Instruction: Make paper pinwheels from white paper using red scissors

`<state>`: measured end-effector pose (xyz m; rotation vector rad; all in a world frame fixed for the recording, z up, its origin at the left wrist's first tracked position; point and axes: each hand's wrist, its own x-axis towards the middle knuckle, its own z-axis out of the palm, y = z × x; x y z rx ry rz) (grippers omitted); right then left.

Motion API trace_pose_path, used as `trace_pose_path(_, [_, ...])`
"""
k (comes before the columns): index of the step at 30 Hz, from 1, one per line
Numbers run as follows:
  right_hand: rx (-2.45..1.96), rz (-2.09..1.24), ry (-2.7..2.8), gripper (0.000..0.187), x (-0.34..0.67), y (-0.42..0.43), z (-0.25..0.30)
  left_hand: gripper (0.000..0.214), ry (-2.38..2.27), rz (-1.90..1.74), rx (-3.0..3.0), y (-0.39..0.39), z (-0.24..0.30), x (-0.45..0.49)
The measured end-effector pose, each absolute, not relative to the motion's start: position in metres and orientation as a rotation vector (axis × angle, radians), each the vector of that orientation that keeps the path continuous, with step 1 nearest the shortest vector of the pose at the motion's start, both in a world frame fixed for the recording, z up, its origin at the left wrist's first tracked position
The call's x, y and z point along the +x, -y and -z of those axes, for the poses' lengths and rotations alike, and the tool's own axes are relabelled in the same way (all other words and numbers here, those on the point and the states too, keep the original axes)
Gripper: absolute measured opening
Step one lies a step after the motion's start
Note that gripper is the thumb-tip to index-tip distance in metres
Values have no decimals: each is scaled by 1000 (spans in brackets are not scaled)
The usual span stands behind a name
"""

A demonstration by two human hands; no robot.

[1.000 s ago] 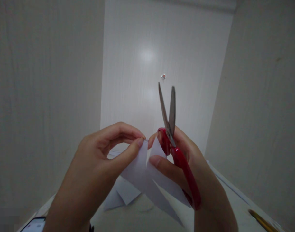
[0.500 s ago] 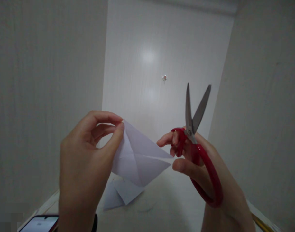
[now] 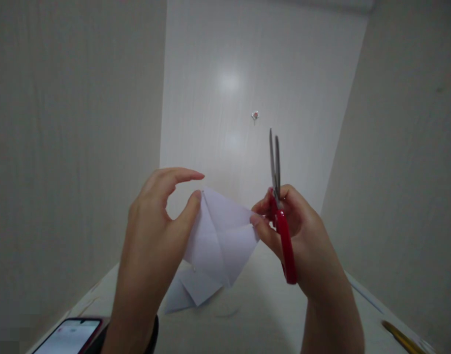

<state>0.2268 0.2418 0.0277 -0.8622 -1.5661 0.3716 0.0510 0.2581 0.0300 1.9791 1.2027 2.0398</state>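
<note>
A folded, creased piece of white paper [image 3: 221, 236] hangs between my two hands. My right hand [image 3: 299, 226] pinches its right corner between thumb and fingertips. Red-handled scissors [image 3: 286, 246] hang on the fingers of that same hand, their blades pointing up and slightly parted. My left hand [image 3: 159, 221] is open at the paper's upper left, index finger raised away from the thumb. The left thumb tip is close to the paper's edge; whether it touches is hard to tell. Fingers behind the sheet are hidden.
White paper pieces [image 3: 201, 287] lie on the pale table [image 3: 262, 319] below my hands. A phone [image 3: 68, 337] lies at lower left, and a yellowish slim object [image 3: 402, 337] at lower right. Grey panels rise on both sides; a small fitting [image 3: 255, 115] sits on the back panel.
My right hand has come left and now pinches the paper's right corner. The scissors have turned, their blades closer together. My left fingers have spread from their pinch on the paper.
</note>
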Motion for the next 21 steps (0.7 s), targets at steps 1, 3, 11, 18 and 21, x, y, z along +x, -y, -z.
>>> trace_pose_path(1, [-863,-361,1587,19,227,-242,-28,21,-1228,-2040,2048,-255,-31,51])
trace_pose_path(3, [-862,-362,1632,21,225,-241,-29,18,-1251,-1978,2178,-247,-33,52])
trace_pose_path(11, [-774,-383,1621,29,214,-235,-35,8,-1135,-1486,2306,-237,-39,50])
trace_pose_path(18, [-752,-392,1642,26,213,-233,-34,10,-1037,-1477,2256,-243,-40,51])
trace_pose_path(21, [-768,-364,1641,28,214,-233,-34,10,-1053,-1496,2246,-244,-40,51])
